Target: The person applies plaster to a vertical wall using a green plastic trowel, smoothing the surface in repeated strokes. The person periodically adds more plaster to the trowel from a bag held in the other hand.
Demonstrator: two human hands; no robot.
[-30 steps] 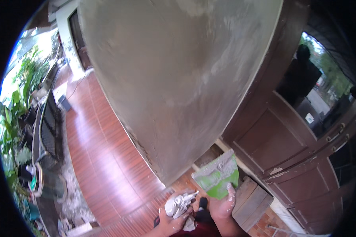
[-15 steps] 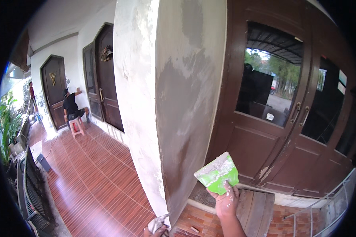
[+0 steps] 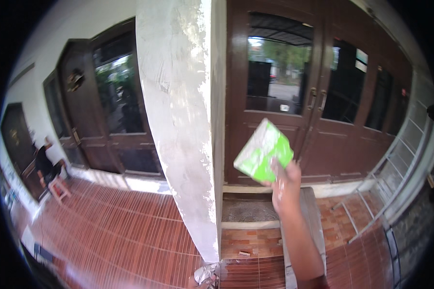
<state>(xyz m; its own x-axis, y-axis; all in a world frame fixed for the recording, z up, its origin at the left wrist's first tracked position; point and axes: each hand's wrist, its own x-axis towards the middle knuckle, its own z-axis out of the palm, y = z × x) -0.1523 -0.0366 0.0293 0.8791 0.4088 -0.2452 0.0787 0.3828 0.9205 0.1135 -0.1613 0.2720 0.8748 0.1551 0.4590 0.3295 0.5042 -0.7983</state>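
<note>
My right hand (image 3: 286, 187) grips a green plastic putty scraper (image 3: 271, 155), its thumb laid over the flat face. Grey-white putty smears cover the scraper's blade side, and spots of it mark my fingers. It is held up in front of the brown double door, apart from the plastered pillar (image 3: 181, 101). That pillar is patchy, with rough white flakes along its corner. At the lower edge, by the pillar's foot, my left hand (image 3: 194, 283) shows only in part, closed around a crumpled whitish, putty-smeared thing (image 3: 207, 274) whose kind I cannot make out.
Brown doors with glass panes (image 3: 279, 62) stand behind the scraper. A metal ladder (image 3: 395, 168) leans at the right, near a wooden plank (image 3: 313, 212). A small block (image 3: 244, 253) lies on the tiles. Far left, a person (image 3: 46, 161) sits on a pink stool (image 3: 59, 189) by the wall.
My view has shifted, so the pillar's right face appears much narrower and the seated person lies farther left. My right hand has lifted the scraper higher; both hands keep their hold.
</note>
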